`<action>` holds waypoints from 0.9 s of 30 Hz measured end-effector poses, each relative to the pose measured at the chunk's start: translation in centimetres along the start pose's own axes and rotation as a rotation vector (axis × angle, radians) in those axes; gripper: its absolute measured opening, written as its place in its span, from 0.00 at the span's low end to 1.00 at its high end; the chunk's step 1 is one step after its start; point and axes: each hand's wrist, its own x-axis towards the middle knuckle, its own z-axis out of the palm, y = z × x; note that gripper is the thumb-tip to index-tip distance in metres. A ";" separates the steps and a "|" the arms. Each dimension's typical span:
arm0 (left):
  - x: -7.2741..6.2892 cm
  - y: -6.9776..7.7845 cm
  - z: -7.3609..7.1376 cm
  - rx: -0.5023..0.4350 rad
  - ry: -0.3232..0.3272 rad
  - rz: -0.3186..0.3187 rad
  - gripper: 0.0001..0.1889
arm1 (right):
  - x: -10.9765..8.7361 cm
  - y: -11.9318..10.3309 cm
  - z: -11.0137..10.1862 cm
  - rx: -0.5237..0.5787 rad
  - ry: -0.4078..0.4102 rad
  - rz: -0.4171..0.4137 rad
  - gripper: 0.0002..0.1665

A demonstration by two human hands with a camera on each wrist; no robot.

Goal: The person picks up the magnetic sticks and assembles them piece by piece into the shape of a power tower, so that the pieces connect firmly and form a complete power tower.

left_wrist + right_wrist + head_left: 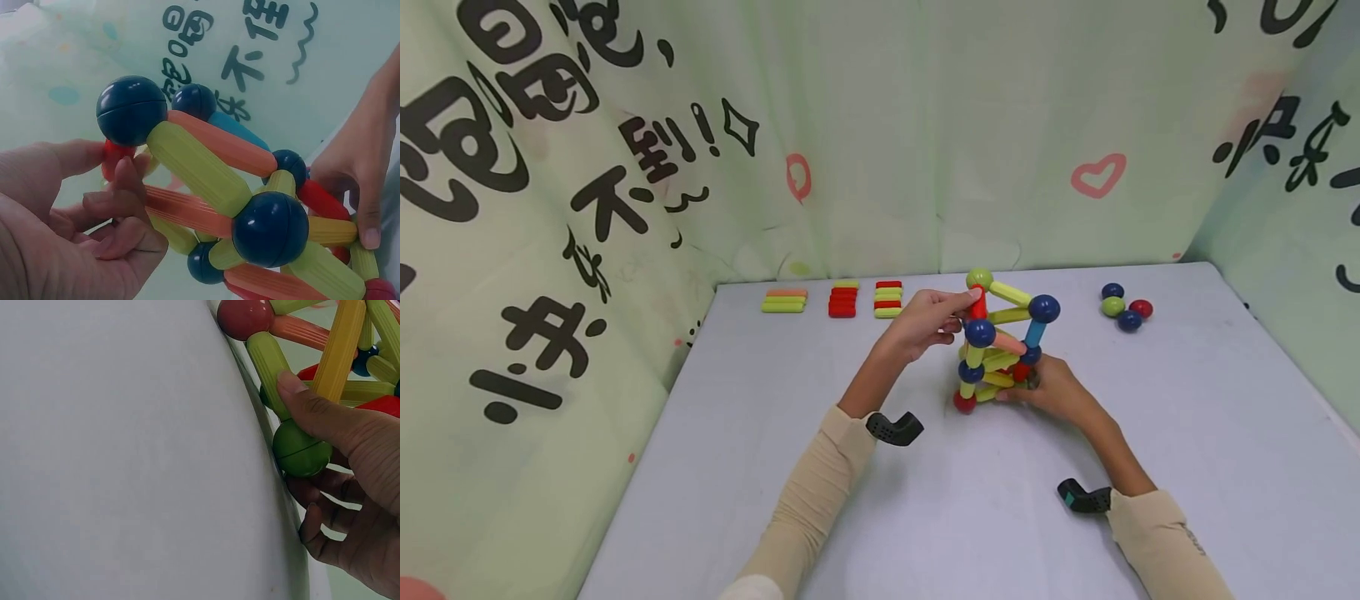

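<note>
The left hand [928, 323] pinches a red rod [978, 303] between thumb and fingertips, its other fingers loosely bent. That rod runs up from a dark blue ball [980, 333] to a lime ball [979, 278] at the top of a structure [1010, 342] of rods and balls. The right hand [1056, 387] grips the base of the structure, at 4 to 5 o'clock from its middle in the head view; the right wrist view shows the thumb against a lime rod [269, 359] and bent fingers by a green ball [302, 449].

The structure is upright over the white table [737, 392], at 3 to 4 o'clock from the head view's centre. Reckoned from its own middle, another dark blue ball [1044, 308] sits at 1 to 2 o'clock above a light blue rod [1034, 334], and a red ball [965, 402] at 7.

Farther out, four loose balls [1129, 321] cluster between 2 and 3 o'clock. Between 9 and 10, beyond the left hand, lie three groups of rods: salmon and lime [784, 301], mostly red [843, 300], and mixed red and lime [888, 299]. A pale green curtain [880, 150] hangs at 12, with a pink heart [1098, 176] at 1 o'clock
</note>
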 end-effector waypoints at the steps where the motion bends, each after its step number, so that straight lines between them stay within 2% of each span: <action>1: 0.0 -0.1 0.0 0.009 -0.002 0.007 0.17 | 0.0 0.0 0.0 0.004 -0.003 0.003 0.40; 3: 0.1 -0.2 0.0 0.024 -0.003 0.019 0.18 | 0.0 -0.1 0.1 0.009 -0.008 0.013 0.41; 7: 0.3 -0.5 -0.6 0.078 0.043 0.061 0.20 | 0.2 -0.1 0.1 0.000 -0.008 0.016 0.42; 11: 0.8 -1.6 -2.6 0.156 0.172 0.109 0.22 | 0.3 -0.3 0.4 -0.024 0.009 -0.005 0.40; 13: 1.4 -2.7 -4.0 0.244 0.269 0.126 0.20 | 0.3 -0.4 0.6 -0.036 0.027 -0.013 0.37; 16: 2.2 -4.7 -6.2 0.453 0.432 0.128 0.14 | 0.2 -0.9 1.0 -0.045 0.051 -0.009 0.36; 19: 3.0 -6.8 -8.1 0.681 0.538 0.112 0.11 | 0.3 -1.5 1.7 -0.033 0.070 0.006 0.36; 23: 3.9 -8.9 -9.4 0.859 0.566 0.068 0.19 | 0.8 -2.7 2.9 -0.010 0.102 0.052 0.37; 27: 4.6 -10.1 -9.7 0.939 0.569 0.023 0.24 | 1.4 -4.1 4.4 0.015 0.130 0.100 0.37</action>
